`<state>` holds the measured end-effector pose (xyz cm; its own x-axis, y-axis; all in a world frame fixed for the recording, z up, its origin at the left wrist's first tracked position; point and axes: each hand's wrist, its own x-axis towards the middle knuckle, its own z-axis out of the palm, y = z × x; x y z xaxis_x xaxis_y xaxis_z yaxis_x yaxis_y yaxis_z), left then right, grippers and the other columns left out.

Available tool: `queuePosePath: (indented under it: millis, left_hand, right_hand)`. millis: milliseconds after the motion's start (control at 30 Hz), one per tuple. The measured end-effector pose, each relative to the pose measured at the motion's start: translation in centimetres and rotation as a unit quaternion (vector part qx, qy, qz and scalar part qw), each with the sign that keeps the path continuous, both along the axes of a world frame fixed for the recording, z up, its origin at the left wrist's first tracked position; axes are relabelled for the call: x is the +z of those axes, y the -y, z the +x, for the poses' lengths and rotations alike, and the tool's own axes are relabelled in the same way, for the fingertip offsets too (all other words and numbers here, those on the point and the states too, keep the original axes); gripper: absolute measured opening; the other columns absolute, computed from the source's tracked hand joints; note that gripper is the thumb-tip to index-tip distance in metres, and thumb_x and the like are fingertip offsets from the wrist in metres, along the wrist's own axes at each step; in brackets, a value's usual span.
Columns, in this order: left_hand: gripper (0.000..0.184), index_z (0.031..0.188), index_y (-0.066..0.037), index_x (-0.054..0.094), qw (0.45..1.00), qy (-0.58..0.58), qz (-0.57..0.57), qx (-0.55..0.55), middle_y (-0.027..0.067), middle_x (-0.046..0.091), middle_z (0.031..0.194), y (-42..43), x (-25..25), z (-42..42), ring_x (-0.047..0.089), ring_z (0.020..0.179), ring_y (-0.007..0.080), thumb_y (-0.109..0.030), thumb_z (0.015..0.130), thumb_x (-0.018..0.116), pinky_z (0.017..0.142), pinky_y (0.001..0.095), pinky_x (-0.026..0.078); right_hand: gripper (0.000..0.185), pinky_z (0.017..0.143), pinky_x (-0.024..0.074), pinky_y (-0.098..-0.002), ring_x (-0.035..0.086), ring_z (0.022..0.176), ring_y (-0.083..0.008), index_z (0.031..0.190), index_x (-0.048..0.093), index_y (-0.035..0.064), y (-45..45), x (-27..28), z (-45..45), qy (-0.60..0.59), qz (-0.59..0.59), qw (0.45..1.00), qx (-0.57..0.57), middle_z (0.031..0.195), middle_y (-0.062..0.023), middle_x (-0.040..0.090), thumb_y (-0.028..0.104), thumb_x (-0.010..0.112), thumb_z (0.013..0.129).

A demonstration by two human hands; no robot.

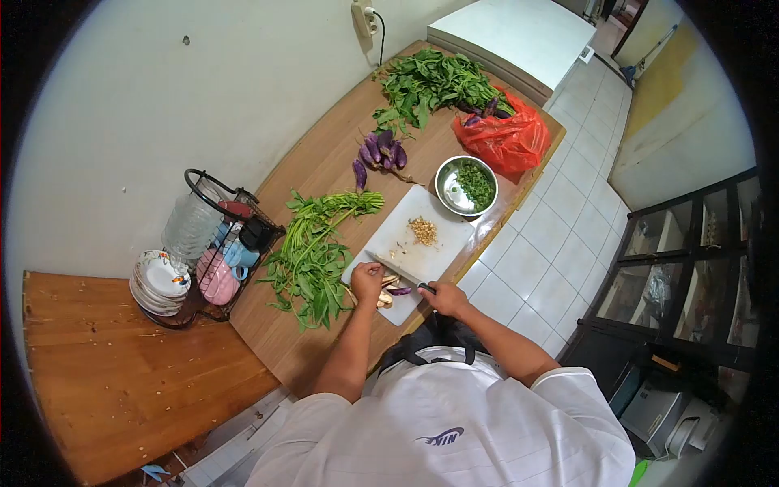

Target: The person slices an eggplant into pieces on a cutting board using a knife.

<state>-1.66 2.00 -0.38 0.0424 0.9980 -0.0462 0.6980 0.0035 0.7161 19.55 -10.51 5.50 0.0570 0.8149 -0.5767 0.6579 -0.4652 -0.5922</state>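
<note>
My right hand [442, 299] grips the black handle of a knife [398, 269], whose wide blade lies slanted across the white cutting board [438, 256]. Close to the far end of the blade, my left hand [367, 282] is closed with curled fingers; what is in them is hidden. Under the blade, on the near end of the board, are pale pieces [385, 300] and a purple-skinned piece [399, 290], partly covered by the left hand. Beyond the blade sits a small heap of chopped light-brown bits [423, 231].
Leafy greens [312, 260] lie left of the board, purple eggplants [383, 150] beyond it. A metal bowl [466, 185] holds chopped greens. A red plastic bag [507, 142] and more greens [434, 85] are at the far end. A dish rack [235, 243] stands at left.
</note>
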Motion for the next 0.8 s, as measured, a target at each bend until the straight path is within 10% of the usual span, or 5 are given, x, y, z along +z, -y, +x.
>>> queuePosePath:
  millis: [800]
  left_hand:
    - [0.017, 0.085, -0.003, 0.079, 1.000, 0.019, 0.012, -0.013, 0.0124, 0.072, 0.083, -0.4, -1.0, -0.5, 0.071, 0.075, 0.0293, -0.012, 0.071, 0.081, 0.070, 0.0392, 0.055]
  right_hand:
    - [0.061, 0.089, 0.0540, -0.0490, 0.069, 0.101, -0.0416, 0.113, 0.072, 0.0100, -0.4, -1.0, -1.0, 0.010, 0.008, 1.000, 0.008, 0.101, -0.0225, 0.073, 0.064, 0.048, 0.099]
